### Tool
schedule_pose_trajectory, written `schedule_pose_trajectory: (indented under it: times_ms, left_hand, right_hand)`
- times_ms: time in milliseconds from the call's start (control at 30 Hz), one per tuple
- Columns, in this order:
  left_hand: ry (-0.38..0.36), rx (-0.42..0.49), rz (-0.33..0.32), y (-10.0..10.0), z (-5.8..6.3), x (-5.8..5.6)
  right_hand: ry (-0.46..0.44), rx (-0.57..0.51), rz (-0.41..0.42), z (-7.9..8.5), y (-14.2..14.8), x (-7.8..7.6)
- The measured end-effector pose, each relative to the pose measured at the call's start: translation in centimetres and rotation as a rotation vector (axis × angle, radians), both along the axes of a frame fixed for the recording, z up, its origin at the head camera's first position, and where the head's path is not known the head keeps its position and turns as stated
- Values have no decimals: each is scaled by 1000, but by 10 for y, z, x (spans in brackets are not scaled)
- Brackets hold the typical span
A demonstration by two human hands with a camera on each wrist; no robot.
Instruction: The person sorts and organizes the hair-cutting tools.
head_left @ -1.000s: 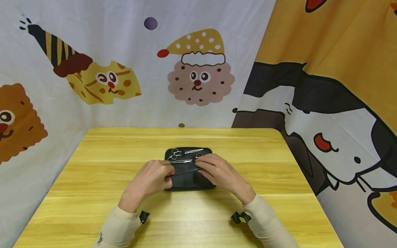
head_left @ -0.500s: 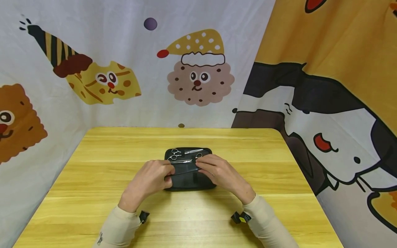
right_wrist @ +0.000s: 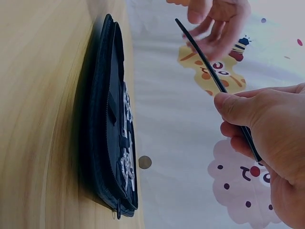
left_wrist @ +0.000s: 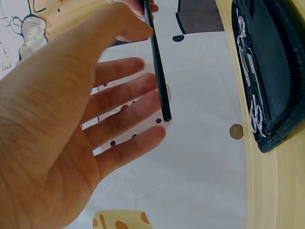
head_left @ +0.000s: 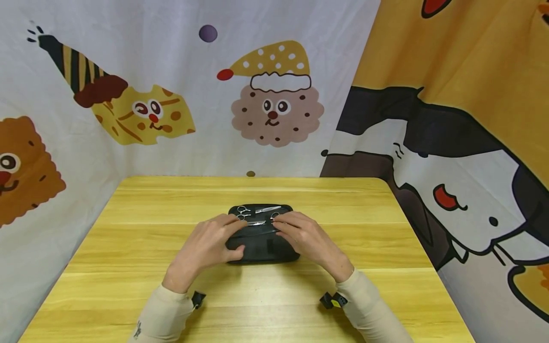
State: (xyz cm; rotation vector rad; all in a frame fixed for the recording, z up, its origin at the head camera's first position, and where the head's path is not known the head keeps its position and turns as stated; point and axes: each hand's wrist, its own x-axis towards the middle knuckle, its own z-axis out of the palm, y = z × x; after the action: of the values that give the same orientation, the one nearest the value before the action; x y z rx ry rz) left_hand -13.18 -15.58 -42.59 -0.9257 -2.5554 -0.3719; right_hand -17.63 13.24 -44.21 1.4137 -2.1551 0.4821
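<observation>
My right hand (head_left: 306, 238) pinches a thin black strip (right_wrist: 205, 62) between thumb and fingers, holding it in the air above the case. Both wrist views catch the strip nearly edge-on, so its face is hidden. My left hand (head_left: 210, 243) is beside the strip's other end, its fingers straight and spread in the left wrist view. In the right wrist view a gap shows between that hand and the strip. Beneath both hands a black zip case (head_left: 257, 257) lies unfolded on the table. Silver scissors (head_left: 268, 209) lie in its far half, partly covered by my hands.
The case rests on a light wooden table (head_left: 128, 238). A printed cartoon curtain (head_left: 163, 47) hangs behind the table and along its sides. Small black devices (head_left: 198, 299) sit at both wrists.
My left hand has let go of the strip's left end and spread its fingers. The right hand keeps its pinch and has barely moved. The case lies where it was.
</observation>
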Motion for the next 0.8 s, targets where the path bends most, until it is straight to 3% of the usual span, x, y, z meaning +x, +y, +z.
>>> schedule_pose_trajectory:
  times_ms: [233, 467, 800]
  left_hand:
    - [10, 11, -1, 1, 0, -4]
    - [87, 42, -21, 1, -2, -8]
    - [209, 101, -49, 1, -3, -16]
  right_hand:
    - [4, 25, -25, 1, 2, 1]
    - [-29, 14, -34, 2, 3, 0]
    - [-174, -108, -36, 4, 3, -1]
